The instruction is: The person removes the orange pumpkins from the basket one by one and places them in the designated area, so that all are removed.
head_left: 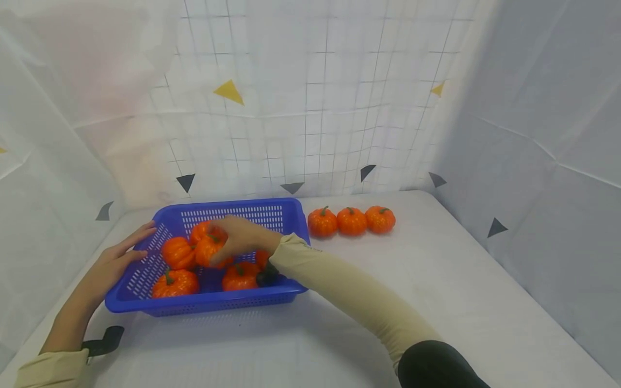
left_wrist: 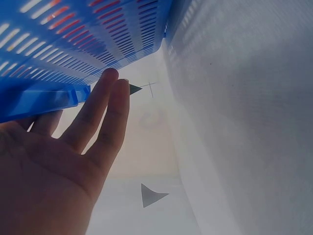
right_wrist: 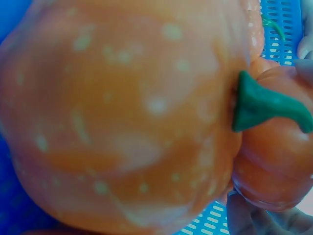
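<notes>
A blue plastic basket point(head_left: 208, 299) with slotted walls holds several small orange pumpkins, among them one at the front left point(head_left: 176, 284) and one at the front middle point(head_left: 241, 276). My right hand point(head_left: 242, 236) reaches in over the right side and grips a pumpkin point(head_left: 208, 252) near the basket's middle, its fingers on two sides of it. Close to the right wrist camera, a large-looking pumpkin point(right_wrist: 122, 117) with a green stem partly covers the gripped one point(right_wrist: 276, 161). My left hand point(head_left: 112, 265) touches the left rim; its fingers point(left_wrist: 115, 115) lie fairly straight along the basket's outside.
Behind the basket's right end, three pumpkins stand in a row on the white table: left point(head_left: 322, 222), middle point(head_left: 351, 221) and right point(head_left: 380, 219). White sheeting point(head_left: 339, 134) with grid lines and dark and yellow triangles rises behind and at both sides.
</notes>
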`<state>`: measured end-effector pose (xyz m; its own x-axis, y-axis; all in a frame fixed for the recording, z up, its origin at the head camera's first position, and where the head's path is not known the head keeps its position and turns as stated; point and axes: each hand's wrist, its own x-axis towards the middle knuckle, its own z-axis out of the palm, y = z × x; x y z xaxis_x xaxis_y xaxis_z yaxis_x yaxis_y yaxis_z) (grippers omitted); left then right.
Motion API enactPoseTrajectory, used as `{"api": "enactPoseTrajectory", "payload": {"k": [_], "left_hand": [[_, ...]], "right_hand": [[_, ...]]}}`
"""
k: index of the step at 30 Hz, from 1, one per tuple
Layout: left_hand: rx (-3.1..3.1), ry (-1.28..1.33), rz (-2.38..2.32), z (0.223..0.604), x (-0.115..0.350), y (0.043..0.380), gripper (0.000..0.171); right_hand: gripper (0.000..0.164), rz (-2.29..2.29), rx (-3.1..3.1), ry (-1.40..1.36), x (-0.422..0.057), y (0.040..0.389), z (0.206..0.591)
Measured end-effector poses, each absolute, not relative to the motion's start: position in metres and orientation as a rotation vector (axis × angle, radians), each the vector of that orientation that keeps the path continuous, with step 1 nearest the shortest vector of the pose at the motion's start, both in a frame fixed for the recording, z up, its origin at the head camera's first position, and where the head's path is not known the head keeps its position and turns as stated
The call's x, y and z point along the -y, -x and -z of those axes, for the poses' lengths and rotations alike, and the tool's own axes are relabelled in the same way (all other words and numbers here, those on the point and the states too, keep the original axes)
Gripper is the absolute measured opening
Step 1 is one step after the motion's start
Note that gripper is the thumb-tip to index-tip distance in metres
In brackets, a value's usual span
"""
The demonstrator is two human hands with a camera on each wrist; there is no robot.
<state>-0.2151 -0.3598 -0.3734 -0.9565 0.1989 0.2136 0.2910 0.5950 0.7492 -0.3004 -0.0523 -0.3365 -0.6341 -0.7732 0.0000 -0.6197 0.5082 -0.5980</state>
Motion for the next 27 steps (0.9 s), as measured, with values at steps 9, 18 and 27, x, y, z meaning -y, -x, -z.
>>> {"api": "enactPoseTrajectory", "payload": {"k": [9, 18, 27], "left_hand": [[2.72, 0.399, 1.306, 0.373, 0.359, 0.215, 0.056], [2.713, 0.402, 1.319, 0.374, 0.359, 0.215, 0.055], [2.713, 0.399, 1.325, 0.375, 0.36, 0.217, 0.056]], "right_hand": [[0.068, 0.849, -2.519, 1.178, 0.05, 0.303, 0.337], [0.064, 0.974, -2.532, 1.106, 0.041, 0.295, 0.323], [0.066, 1.083, -2.568, 1.063, 0.027, 0.282, 0.307]]}}
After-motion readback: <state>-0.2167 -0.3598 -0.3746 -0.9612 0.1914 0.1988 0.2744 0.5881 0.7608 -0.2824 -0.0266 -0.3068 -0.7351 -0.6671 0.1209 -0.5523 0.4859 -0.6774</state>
